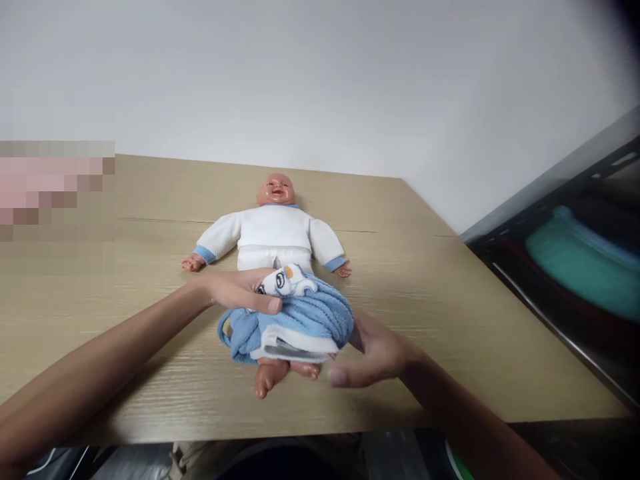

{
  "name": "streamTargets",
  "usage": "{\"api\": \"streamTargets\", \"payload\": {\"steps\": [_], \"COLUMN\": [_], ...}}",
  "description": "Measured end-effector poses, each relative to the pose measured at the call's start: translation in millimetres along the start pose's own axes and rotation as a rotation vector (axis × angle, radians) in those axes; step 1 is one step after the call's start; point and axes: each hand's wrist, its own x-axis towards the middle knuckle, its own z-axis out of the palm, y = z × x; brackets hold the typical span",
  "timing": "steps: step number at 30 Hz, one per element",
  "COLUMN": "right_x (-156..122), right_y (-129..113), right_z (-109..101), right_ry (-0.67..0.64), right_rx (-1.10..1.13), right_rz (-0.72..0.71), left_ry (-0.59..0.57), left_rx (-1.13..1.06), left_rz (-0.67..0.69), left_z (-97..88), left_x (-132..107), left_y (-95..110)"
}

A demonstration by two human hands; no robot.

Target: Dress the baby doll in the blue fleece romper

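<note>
A baby doll [273, 230] in a white top with blue cuffs lies on its back on a wooden table [150, 267], head away from me. Bunched blue and white trousers [295, 323] sit around its legs, and its bare feet stick out below. My left hand [240, 291] grips the upper left edge of the trousers, thumb on top. My right hand [373, 353] holds their right side, fingers curled behind the fabric.
A white wall rises behind the table. At the right stands a dark rack [575, 280] with a teal folded cloth [585, 263] on it. A pixelated pink patch [50, 187] covers the far left. The table's front edge runs just below the doll's feet.
</note>
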Motion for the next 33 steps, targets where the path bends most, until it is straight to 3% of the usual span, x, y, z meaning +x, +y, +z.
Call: {"api": "streamTargets", "payload": {"steps": [1,4,5,7,10,14,19,22,24,28,33], "right_x": [1.4,1.8,1.0,-1.3,-4.7,-6.4,-4.6,-7.9,-13.2,-22.9,-23.8], "right_y": [-6.0,-10.0,-7.0,1.2,11.1,19.5,48.2,71.9,83.1,87.7,84.5], "right_z": [7.2,26.4,30.8,36.6,43.3,63.9,105.5,122.1,126.2,121.0,110.6], "right_ry": [0.135,0.750,0.898,1.051,1.133,1.140,1.143,1.233,1.323,1.377,1.358], "right_rx": [-0.069,-0.287,-0.371,-0.524,-0.647,-0.604,-0.471,-0.518,-0.640,-0.969,-0.919], "right_rz": [0.044,0.074,0.056,0.030,0.066,0.175,0.169,0.120,0.068,-0.019,0.025], "left_ry": [-0.002,0.048,0.093,0.205,0.333,0.426,0.440,0.372,0.303,0.233,0.226], "left_rx": [-0.023,0.012,0.056,0.143,0.207,0.300,0.625,0.816,0.875,0.942,0.990], "left_rz": [0.007,-0.055,-0.083,-0.114,-0.103,-0.103,-0.186,-0.249,-0.292,-0.359,-0.387], "left_z": [3.5,19.9,25.8,36.0,45.8,53.9,63.7,67.7,69.8,74.7,82.2], "left_x": [0.7,4.8,6.5,9.6,13.3,16.3,17.6,17.3,16.4,13.4,10.2], "left_y": [4.4,21.3,26.5,33.9,35.2,26.6,20.6,24.3,28.6,33.9,34.3]}}
